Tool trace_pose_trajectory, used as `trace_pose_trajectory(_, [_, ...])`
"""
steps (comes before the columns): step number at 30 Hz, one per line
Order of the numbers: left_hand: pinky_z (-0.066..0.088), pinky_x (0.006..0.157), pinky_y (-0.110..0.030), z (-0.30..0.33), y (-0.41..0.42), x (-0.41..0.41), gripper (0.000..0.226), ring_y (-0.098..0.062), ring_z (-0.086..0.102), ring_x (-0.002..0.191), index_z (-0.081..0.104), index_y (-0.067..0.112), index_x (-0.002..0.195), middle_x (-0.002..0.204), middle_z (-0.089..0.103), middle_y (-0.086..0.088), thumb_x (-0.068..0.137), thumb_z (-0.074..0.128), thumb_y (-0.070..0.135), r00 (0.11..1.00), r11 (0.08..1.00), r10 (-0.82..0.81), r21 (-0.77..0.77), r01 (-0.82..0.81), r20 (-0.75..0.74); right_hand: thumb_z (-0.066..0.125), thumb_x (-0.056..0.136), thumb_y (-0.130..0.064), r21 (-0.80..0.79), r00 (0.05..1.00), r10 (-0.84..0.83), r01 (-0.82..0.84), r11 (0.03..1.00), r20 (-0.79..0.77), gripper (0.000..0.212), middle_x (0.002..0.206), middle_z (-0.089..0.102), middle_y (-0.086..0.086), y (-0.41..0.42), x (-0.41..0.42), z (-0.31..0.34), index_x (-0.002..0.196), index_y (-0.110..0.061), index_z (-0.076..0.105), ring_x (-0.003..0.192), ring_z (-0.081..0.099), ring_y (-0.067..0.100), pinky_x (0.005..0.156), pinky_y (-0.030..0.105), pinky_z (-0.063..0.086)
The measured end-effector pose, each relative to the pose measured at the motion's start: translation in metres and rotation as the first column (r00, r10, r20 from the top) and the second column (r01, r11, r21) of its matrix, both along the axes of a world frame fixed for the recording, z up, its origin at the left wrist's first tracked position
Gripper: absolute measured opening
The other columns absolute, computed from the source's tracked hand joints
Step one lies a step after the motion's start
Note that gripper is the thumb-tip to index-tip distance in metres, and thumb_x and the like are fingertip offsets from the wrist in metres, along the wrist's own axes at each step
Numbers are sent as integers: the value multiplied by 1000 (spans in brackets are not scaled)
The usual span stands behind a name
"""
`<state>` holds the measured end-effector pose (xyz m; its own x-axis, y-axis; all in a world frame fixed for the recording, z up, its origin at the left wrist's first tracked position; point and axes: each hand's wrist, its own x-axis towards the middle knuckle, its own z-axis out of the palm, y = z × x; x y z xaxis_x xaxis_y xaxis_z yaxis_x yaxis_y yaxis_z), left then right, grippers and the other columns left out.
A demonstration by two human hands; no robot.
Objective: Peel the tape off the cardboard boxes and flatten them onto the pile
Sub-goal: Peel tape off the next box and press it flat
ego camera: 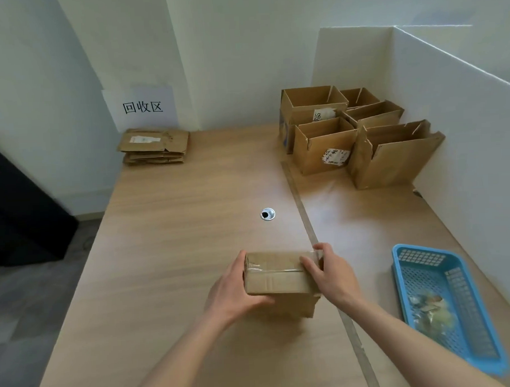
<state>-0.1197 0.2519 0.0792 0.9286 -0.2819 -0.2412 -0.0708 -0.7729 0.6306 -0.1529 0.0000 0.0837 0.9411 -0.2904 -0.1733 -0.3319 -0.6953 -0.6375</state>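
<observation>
A small brown cardboard box (276,275) with clear tape along its top seam is held just above the wooden table (176,226), near its front middle. My left hand (237,287) grips the box's left side. On the right end, my right hand (328,270) has its fingers over the taped top. A pile of flattened boxes (153,145) lies at the far left by the wall. Several open, standing boxes (353,133) are grouped at the far right.
A blue plastic basket (445,305) holding crumpled tape scraps sits at the right front. A round metal cable grommet (268,214) lies mid-table. A seam strip (314,234) runs front to back. White partition walls (460,111) close the right side; a paper sign (142,107) hangs above the pile.
</observation>
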Motion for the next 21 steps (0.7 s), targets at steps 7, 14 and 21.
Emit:
trace_pose_trajectory(7, [44,105,-44,-35,-10,-17,127,-26,37,140,21,20,152,152,30,-2,55,82,76,984,977,-26,213,-13,176,54,94,-63,238,987,158,-164,957,43,68,138,56,-19,-10,-32,-41,153,-40,31,123,56,5,102,35,50])
trace_pose_trajectory(14, [6,127,-38,-31,-43,-11,110,-20,9,155,5,27,162,169,11,4,79,53,82,818,828,-502,432,359,282,59,96,-51,137,952,300,-289,948,-65,52,118,64,-15,-7,-43,-57,143,-38,40,102,63,12,89,39,53])
trace_pose_trajectory(21, [-13,124,-45,-54,-43,6,116,-11,-14,155,-13,27,161,169,-12,9,78,39,88,890,829,-435,446,337,137,74,92,-22,204,971,232,-238,950,56,44,115,65,-19,-18,-45,-71,133,-30,60,95,66,5,88,28,56])
